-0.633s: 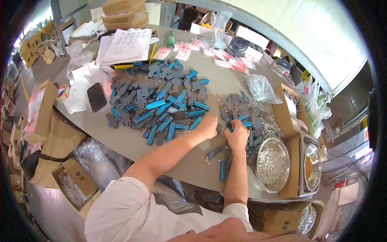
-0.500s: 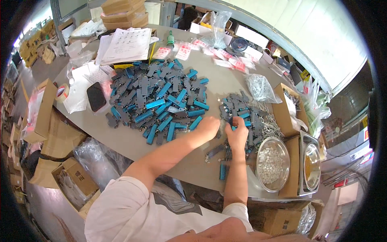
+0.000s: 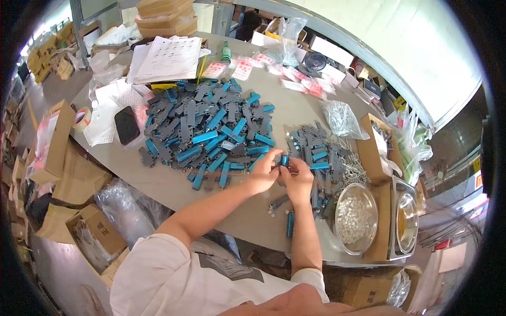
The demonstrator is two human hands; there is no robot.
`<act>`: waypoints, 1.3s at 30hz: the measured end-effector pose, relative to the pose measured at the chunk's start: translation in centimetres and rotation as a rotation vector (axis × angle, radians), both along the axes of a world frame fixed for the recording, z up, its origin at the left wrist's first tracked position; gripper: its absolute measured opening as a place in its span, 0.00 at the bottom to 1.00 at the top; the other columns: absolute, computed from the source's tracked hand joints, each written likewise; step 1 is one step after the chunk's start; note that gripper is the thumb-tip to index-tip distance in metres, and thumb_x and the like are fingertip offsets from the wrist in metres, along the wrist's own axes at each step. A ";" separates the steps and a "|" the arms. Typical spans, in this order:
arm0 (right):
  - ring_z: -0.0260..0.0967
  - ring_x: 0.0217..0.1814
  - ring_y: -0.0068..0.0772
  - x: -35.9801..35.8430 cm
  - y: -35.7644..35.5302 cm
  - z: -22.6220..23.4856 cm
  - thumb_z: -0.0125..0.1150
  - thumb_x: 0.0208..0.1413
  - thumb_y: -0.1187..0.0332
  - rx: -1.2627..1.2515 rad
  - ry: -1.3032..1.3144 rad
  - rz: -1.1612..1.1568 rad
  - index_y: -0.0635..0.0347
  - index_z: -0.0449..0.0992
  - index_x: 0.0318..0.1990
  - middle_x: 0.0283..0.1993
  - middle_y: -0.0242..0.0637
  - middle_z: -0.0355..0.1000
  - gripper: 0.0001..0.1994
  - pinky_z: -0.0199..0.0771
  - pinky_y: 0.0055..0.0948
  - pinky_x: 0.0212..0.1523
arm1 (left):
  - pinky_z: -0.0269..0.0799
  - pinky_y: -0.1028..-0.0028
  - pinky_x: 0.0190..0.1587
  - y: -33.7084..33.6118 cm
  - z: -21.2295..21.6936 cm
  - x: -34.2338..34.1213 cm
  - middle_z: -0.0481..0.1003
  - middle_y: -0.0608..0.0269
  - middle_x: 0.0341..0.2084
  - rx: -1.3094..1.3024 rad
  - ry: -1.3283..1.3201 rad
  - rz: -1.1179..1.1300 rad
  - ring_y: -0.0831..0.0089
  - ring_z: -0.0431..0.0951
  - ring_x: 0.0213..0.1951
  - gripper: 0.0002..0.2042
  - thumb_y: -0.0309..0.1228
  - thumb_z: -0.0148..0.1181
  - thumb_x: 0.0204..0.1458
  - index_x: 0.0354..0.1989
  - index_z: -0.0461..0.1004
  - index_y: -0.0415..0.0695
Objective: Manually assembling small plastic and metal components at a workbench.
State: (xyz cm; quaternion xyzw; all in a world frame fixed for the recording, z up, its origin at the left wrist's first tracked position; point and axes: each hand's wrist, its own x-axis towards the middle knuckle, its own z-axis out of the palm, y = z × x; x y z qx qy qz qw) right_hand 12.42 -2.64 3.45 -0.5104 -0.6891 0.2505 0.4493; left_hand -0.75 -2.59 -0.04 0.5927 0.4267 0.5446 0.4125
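Just right of the large heap of blue-and-grey oblong parts (image 3: 211, 131), my two hands meet over the table. My right hand (image 3: 299, 184) pinches a small blue-and-grey part (image 3: 284, 160) between thumb and fingers. Its far end reaches toward my left hand (image 3: 262, 175), whose fingers are closed against the part's left side. Beyond my right hand lies a smaller pile of similar grey and blue parts (image 3: 318, 145). A loose blue part (image 3: 290, 224) lies beside my right forearm.
Long metal screws (image 3: 356, 167) lie right of the smaller pile. A steel bowl (image 3: 373, 197) holds white pieces; a metal pan (image 3: 417, 216) stands beside it. Cardboard boxes (image 3: 371, 126) edge the right side. Papers (image 3: 171, 60), a phone (image 3: 126, 125) and a green bottle (image 3: 226, 51) lie farther off.
My right hand has moved left from the smaller pile, bringing a blue-and-grey part. My left hand has shifted slightly left and now meets the right hand at the part.
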 end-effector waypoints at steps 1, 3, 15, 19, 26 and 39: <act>0.75 0.32 0.33 -0.6 -0.1 0.1 0.65 0.44 0.75 0.047 0.000 -0.013 0.66 0.74 0.42 0.34 0.43 0.73 0.15 0.76 0.28 0.32 | 0.70 0.73 0.38 -0.1 -0.3 -0.1 0.74 0.56 0.31 0.000 0.001 0.007 0.73 0.75 0.33 0.25 0.14 0.48 0.48 0.57 0.57 0.43; 0.75 0.32 0.36 -1.0 -0.3 0.4 0.65 0.44 0.75 0.107 -0.053 -0.009 0.65 0.74 0.42 0.35 0.45 0.72 0.15 0.76 0.29 0.32 | 0.70 0.73 0.38 -0.2 -0.9 0.0 0.74 0.56 0.31 0.031 -0.012 0.015 0.73 0.75 0.33 0.26 0.14 0.47 0.48 0.58 0.57 0.43; 0.72 0.30 0.33 -1.6 -0.6 0.7 0.66 0.43 0.78 0.271 -0.211 0.035 0.66 0.75 0.38 0.37 0.41 0.71 0.12 0.73 0.27 0.31 | 0.71 0.75 0.40 0.7 -1.1 -0.8 0.73 0.61 0.42 -0.169 -0.750 -0.157 0.77 0.73 0.39 0.06 0.28 0.53 0.58 0.41 0.65 0.43; 0.68 0.27 0.44 -0.4 -0.3 1.3 0.65 0.48 0.69 0.131 -0.131 -0.024 0.65 0.70 0.28 0.33 0.46 0.70 0.09 0.67 0.38 0.29 | 0.71 0.68 0.48 0.9 0.4 -1.3 0.72 0.54 0.45 -0.216 -0.899 -0.183 0.67 0.74 0.46 0.07 0.30 0.52 0.58 0.42 0.65 0.42; 0.66 0.24 0.51 -0.6 -0.4 0.8 0.55 0.57 0.61 -0.098 -0.159 0.204 0.67 0.70 0.26 0.22 0.50 0.68 0.16 0.65 0.37 0.27 | 0.69 0.62 0.54 0.9 0.9 -1.7 0.72 0.53 0.45 -0.241 -1.068 -0.225 0.62 0.73 0.50 0.07 0.30 0.51 0.58 0.40 0.65 0.41; 0.68 0.44 0.40 4.5 1.3 0.2 0.68 0.40 0.61 0.092 -0.934 -0.420 0.53 0.73 0.39 0.36 0.34 0.74 0.17 0.61 0.44 0.44 | 0.57 0.50 0.55 1.9 2.9 -5.2 0.73 0.56 0.46 0.517 0.553 0.747 0.54 0.68 0.53 0.09 0.19 0.56 0.46 0.36 0.73 0.44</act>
